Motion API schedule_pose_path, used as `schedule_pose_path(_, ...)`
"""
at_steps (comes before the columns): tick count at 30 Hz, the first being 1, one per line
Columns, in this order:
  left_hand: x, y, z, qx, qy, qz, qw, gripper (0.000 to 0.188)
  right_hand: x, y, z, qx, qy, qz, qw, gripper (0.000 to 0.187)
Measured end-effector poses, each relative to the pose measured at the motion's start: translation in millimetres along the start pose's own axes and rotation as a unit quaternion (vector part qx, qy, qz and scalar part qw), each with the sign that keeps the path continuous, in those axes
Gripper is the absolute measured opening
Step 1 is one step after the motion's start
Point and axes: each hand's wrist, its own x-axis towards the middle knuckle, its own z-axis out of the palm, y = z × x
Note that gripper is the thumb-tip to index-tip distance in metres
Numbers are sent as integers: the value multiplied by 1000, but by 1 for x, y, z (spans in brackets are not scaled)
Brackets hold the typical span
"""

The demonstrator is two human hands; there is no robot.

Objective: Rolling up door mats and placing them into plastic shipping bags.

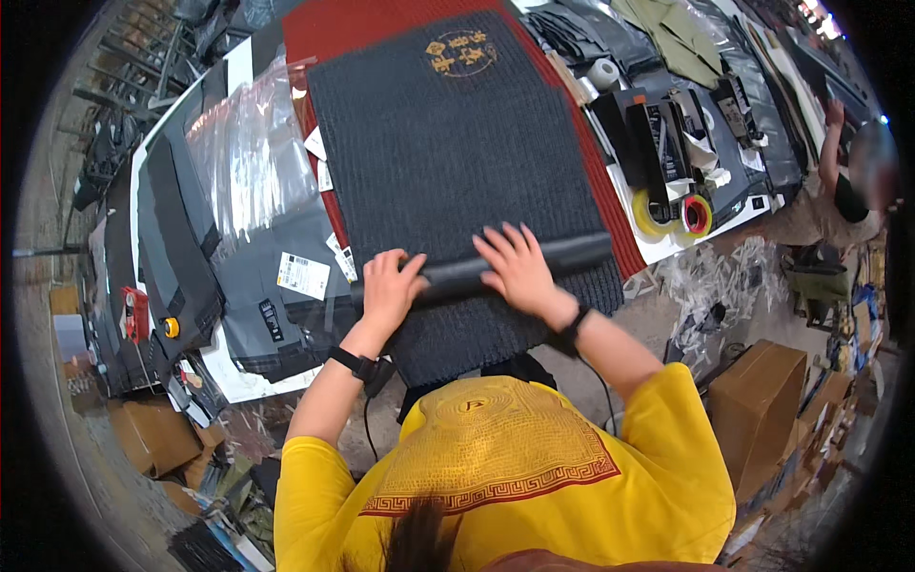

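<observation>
A large dark grey ribbed mat (pixel 448 153) with a gold emblem at its far end lies in front of me. Across its near part runs a smooth black roll or fold (pixel 577 251); whether it belongs to the mat I cannot tell. My left hand (pixel 389 286) rests on the left part of this roll, fingers spread and slightly bent. Farther right, my right hand (pixel 519 272) lies over the roll with its fingers stretched out. More ribbed material (pixel 467 329) hangs down toward my body. Beneath the mat, a red ribbed mat (pixel 357 29) shows along its sides.
Clear plastic bags (pixel 253 153) and a white label sheet (pixel 303 275) lie left. Rolls of yellow tape (pixel 653 214) and red tape (pixel 697 216) sit right, beside black packaging (pixel 658 143). Cardboard boxes (pixel 758 405) stand on the floor. Another person (pixel 843 191) is far right.
</observation>
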Motion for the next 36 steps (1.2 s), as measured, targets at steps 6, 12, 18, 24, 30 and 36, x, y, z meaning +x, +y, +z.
schedule_pose_path(6, 51, 2, 28, 190, 49, 114, 974, 75, 105, 51, 4, -18, -1, 186, 982, 24)
schedule_pose_path(12, 8, 39, -9, 50, -272, 86, 957, 86, -42, -17, 4, -2, 8, 42, 999, 71)
schedule_pose_path(18, 4, 50, -31, -56, -115, 10, 992, 70, -38, -28, 14, 34, -52, -2, 998, 77)
schedule_pose_path(24, 4, 65, 1, 160, -151, 15, 975, 100, 112, 57, 29, -48, -38, 107, 992, 52)
schedule_pose_path(30, 58, 9, -4, 102, -55, 34, 993, 90, 114, 55, -16, 95, -100, 6, 990, 71)
schedule_pose_path(36, 92, -24, -7, 52, -103, 118, 986, 72, 67, 18, -17, 23, -40, 68, 997, 68)
